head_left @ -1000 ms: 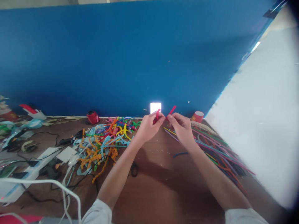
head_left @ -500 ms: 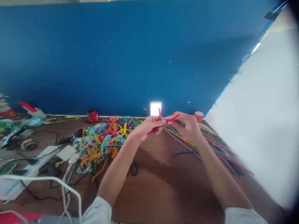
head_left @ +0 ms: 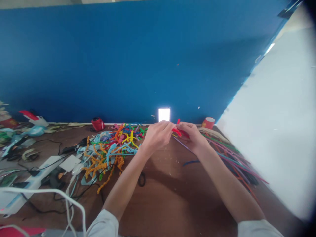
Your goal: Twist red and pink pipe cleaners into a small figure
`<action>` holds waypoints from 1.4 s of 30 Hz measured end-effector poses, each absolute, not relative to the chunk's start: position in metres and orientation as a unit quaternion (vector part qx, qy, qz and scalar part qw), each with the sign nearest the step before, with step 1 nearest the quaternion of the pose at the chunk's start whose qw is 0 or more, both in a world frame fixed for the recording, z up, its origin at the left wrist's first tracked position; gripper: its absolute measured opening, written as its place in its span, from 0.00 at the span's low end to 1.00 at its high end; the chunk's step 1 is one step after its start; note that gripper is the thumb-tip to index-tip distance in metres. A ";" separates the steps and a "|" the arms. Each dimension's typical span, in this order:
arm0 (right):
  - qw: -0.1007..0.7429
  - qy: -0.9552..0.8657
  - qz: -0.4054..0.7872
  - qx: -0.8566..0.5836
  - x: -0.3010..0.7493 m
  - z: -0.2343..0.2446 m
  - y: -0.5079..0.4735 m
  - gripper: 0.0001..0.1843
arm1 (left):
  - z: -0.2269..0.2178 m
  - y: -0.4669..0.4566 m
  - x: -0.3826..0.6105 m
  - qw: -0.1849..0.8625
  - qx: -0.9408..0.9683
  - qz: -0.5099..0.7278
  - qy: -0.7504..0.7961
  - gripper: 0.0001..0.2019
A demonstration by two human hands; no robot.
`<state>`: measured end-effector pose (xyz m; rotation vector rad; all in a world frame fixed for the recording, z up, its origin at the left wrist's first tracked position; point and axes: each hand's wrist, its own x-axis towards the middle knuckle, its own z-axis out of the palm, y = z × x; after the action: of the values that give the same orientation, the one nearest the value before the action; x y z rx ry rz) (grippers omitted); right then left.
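The left hand (head_left: 158,135) and right hand (head_left: 191,136) meet fingertip to fingertip above the far part of the brown tabletop (head_left: 168,194), both pinched shut on a bent red pipe cleaner (head_left: 178,131) held between them. To their left lies a heap of twisted coloured pipe cleaners (head_left: 111,149). To their right lies a fan of straight pipe cleaners (head_left: 229,158).

With the left hand (head_left: 158,135) and right hand (head_left: 192,137) meeting at dial centre (a pipe cleaner (head_left: 178,131) between them), the tangled heap (head_left: 111,148) lies at nine o'clock, straight stems (head_left: 229,158) at four, the cup (head_left: 208,123) at one, the power strip (head_left: 24,184) at eight.
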<state>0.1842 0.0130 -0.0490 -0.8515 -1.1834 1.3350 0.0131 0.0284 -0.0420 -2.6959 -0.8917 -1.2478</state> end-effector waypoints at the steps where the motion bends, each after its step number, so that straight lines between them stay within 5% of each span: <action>1: 0.556 -0.501 0.555 -0.363 0.185 -0.049 0.013 0.18 | -0.044 0.030 0.014 0.001 -0.859 -0.422 -0.290 0.13; 10: 0.576 -0.720 0.147 -0.359 0.210 -0.043 0.015 0.06 | -0.035 0.029 0.017 -0.518 -0.663 -0.470 -0.266 0.15; 16: 0.524 -0.800 0.024 -0.292 0.212 -0.043 0.014 0.16 | -0.035 0.033 0.012 -0.657 -0.593 -0.390 -0.256 0.17; 21: 0.468 -0.835 -0.040 -0.287 0.213 -0.041 0.012 0.08 | -0.038 0.033 0.015 -0.622 -0.628 -0.373 -0.281 0.17; 25: 0.473 -0.796 -0.041 -0.375 0.205 -0.038 0.005 0.12 | -0.036 0.024 0.021 -0.449 -0.712 -0.446 -0.304 0.15; 30: 0.530 -0.683 0.243 -0.440 0.193 -0.037 -0.002 0.22 | -0.038 0.016 0.022 -0.060 -0.828 -0.461 -0.312 0.12; 32: 0.518 -0.631 0.394 -0.422 0.193 -0.038 0.000 0.22 | -0.041 0.018 0.021 0.021 -0.849 -0.450 -0.275 0.12; 34: 0.493 -0.601 0.481 -0.405 0.196 -0.039 0.004 0.20 | -0.045 0.023 0.021 0.015 -0.845 -0.461 -0.270 0.11; 36: 0.497 -0.620 0.443 -0.414 0.200 -0.040 0.008 0.19 | -0.047 0.028 0.022 -0.057 -0.825 -0.476 -0.298 0.09; 39: 0.550 -0.679 0.185 -0.450 0.207 -0.040 0.012 0.12 | -0.049 0.035 0.024 -0.226 -0.787 -0.477 -0.320 0.11; 42: 0.510 -0.748 -0.046 -0.422 0.215 -0.039 0.015 0.12 | -0.048 0.039 0.025 -0.387 -0.739 -0.468 -0.291 0.13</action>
<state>0.2155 0.0149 -0.0394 -1.0158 -1.8012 -0.1114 0.0252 0.0387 -0.0477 -3.1561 -1.2440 -1.9987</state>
